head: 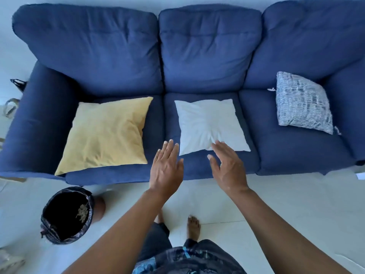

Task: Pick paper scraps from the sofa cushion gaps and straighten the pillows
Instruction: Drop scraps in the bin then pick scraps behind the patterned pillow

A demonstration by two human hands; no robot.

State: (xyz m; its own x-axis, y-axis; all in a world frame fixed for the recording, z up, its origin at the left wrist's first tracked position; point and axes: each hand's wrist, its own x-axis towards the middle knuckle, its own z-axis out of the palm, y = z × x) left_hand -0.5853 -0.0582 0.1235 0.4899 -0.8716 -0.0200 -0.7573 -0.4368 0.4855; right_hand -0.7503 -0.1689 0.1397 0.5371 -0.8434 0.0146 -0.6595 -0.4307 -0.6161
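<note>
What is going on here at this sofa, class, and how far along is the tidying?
A person stands facing a blue sofa, both arms stretched out. The left hand and right hand are open and empty, reaching toward the near edge of the white pillow on the middle seat. A yellow pillow lies flat on the left seat; a striped pillow leans in the right corner, with small white scraps beside it. A lined bin stands on the floor.

A home living room: blue three-seat sofa [197, 56] with pillows [106, 133]; pale tiled floor [276, 204].
</note>
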